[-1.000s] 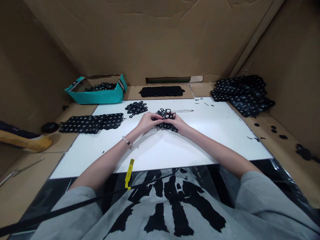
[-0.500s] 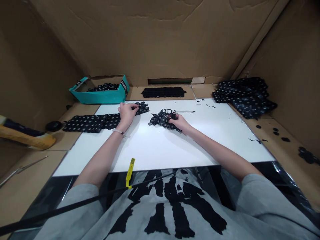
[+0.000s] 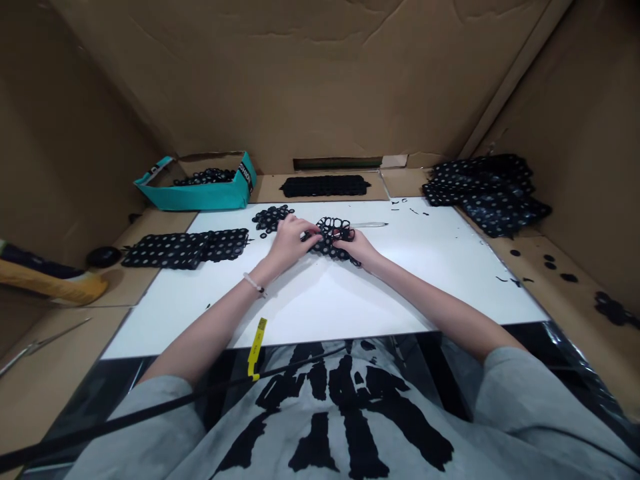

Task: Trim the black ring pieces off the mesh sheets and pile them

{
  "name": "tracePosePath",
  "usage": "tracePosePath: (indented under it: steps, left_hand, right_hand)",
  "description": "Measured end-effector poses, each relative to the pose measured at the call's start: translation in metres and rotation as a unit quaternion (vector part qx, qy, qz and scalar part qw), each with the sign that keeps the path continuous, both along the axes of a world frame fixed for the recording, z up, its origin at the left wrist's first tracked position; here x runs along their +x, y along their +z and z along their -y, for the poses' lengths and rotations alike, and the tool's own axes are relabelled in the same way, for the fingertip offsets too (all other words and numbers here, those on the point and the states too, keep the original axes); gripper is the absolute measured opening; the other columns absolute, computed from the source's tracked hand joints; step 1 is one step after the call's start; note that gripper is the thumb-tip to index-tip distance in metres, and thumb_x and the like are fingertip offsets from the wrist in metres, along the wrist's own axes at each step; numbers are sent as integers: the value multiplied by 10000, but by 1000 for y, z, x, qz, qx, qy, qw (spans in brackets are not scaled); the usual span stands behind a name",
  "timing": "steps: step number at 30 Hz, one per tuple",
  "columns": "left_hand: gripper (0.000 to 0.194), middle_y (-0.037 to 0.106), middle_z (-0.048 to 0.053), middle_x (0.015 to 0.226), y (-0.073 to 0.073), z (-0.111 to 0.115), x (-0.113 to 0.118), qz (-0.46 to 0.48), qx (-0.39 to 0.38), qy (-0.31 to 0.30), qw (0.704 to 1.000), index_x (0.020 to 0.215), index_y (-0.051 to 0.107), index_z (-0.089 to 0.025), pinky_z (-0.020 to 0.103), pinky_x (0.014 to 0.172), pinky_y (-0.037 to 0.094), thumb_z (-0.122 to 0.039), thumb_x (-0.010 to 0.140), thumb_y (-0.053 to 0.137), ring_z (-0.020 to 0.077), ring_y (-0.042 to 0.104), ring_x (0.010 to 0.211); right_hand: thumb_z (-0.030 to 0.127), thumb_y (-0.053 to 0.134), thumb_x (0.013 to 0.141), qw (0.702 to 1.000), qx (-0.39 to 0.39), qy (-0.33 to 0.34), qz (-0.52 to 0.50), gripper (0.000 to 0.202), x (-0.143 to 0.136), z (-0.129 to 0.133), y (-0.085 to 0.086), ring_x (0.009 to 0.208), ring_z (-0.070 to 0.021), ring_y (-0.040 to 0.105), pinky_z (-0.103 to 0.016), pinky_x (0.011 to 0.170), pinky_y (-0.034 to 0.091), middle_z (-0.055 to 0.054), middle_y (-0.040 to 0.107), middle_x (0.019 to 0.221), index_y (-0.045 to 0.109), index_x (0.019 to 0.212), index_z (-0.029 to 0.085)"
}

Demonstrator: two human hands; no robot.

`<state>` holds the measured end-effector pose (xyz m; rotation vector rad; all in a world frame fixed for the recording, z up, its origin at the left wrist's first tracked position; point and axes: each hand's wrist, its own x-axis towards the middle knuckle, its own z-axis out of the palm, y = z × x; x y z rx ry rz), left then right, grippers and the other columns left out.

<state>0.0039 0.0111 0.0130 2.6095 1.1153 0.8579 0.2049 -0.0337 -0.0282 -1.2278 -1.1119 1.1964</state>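
A black openwork mesh piece with empty rings along its far edge and pale-dotted discs in its nearer part (image 3: 333,230) sits above the white board. My right hand (image 3: 364,249) grips its right side, thumb and fingers closed on it. At its left edge my left hand (image 3: 291,243) is closed in a pinch. Something small and dark shows between those fingertips, too small to name. Just behind the left hand lies a loose heap of small black discs with pale centres (image 3: 273,217). Left of that hand, black dotted strips (image 3: 185,249) lie flat, overlapping.
A teal open box (image 3: 195,197) of similar discs stands back left. A black strip (image 3: 325,186) lies behind the board (image 3: 320,303). A white pen-like tool (image 3: 369,225) rests near the right hand. Dotted sheets (image 3: 485,190) pile back right. Tweezers (image 3: 37,345) and a yellow bottle (image 3: 55,277) are left.
My left hand has moved right and nearer, from the disc heap to the mesh's left edge. The right hand keeps its hold on the mesh in about the same place.
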Motion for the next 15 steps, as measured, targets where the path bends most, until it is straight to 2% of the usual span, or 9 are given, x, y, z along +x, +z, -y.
tracePosePath:
  steps: [2, 4, 8, 12, 15]
  left_hand:
    - [214, 755, 51, 977, -2, 11, 9, 2, -7, -20, 1000, 952, 745, -216, 424, 888, 385, -398, 846, 706, 277, 546, 979]
    - [208, 758, 48, 940, -4, 15, 13, 21, -31, -14, 999, 927, 754, -214, 416, 873, 406, -388, 816, 733, 274, 553, 951]
    - [156, 766, 39, 871, -8, 13, 12, 61, -96, 4, 994, 895, 786, -224, 389, 832, 447, -338, 829, 703, 258, 584, 892]
    - [208, 772, 50, 883, -15, 14, 17, 68, -99, 2, 993, 948, 804, -228, 392, 847, 465, -272, 876, 614, 262, 613, 911]
    - [206, 774, 55, 876, -18, 2, 15, 116, -149, 30, 981, 924, 804, -211, 377, 828, 488, -258, 856, 616, 254, 648, 881]
  right_hand:
    - [266, 745, 602, 999, 20, 22, -23, 402, -1, 1, 1, 955, -223, 660, -395, 953, 491, -39, 738, 967, 655, 983, 176]
    - [256, 762, 602, 998, 31, 34, -40, 431, -2, 3, 2, 985, -225, 667, -402, 975, 491, -36, 746, 989, 644, 1011, 188]
    - [234, 762, 606, 998, 33, 28, -36, 395, -6, 4, 2, 1000, -228, 667, -414, 993, 488, -31, 748, 985, 644, 982, 201]
    - [203, 702, 608, 999, 40, 13, -20, 317, -9, 2, -3, 977, -217, 657, -398, 985, 485, -20, 726, 953, 633, 917, 201]
    - [160, 607, 593, 999, 37, -1, -21, 262, -7, -1, -7, 922, -204, 653, -382, 941, 501, 2, 692, 888, 594, 850, 206]
